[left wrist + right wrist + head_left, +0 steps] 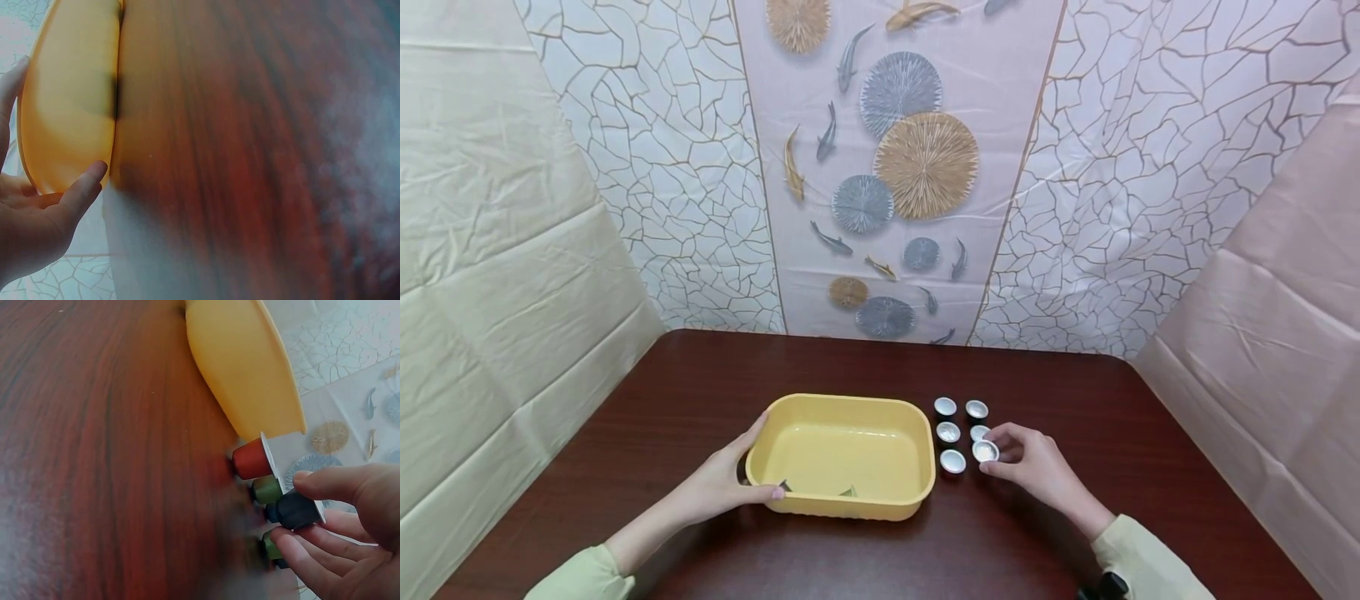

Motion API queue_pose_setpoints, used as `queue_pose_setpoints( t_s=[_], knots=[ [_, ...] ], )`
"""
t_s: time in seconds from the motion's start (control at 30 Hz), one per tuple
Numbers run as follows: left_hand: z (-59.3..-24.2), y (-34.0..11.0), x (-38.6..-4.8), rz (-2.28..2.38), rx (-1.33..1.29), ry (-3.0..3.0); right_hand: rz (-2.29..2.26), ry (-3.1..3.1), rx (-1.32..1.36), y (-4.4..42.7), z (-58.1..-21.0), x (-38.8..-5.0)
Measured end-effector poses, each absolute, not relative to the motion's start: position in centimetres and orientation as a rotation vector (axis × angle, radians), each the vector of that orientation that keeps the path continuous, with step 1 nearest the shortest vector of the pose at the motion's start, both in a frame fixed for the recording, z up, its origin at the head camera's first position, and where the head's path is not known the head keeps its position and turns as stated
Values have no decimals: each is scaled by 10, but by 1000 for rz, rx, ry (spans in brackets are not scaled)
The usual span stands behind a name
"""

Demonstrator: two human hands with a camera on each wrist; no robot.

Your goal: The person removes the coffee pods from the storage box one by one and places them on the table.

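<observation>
Tabletop [820, 567]: left hand [730, 479] grips tub [850, 412], right hand [1033, 467] capsule [986, 452]; only right-wrist view shows red pod [252, 459].

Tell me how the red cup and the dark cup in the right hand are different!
The red cup is bright, while the dark cup is nearly black. The right hand holds the dark cup, but no hand touches the red cup. The red cup is nearer the tub than the dark cup. Both have pale tops.
</observation>
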State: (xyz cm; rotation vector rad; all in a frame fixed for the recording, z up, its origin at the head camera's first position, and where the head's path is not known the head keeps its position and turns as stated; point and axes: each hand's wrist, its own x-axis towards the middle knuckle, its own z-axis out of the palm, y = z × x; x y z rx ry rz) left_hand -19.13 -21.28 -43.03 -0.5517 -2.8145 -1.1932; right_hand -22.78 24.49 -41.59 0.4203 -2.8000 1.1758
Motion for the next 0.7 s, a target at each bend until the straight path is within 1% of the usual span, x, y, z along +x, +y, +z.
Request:
queue_pose_setpoints(
  t_s=[0.7],
  knots=[
    [-430,-213,-191,-1213,-551,-2825,1138,-2857,436,249,-425,-225]
  ],
)
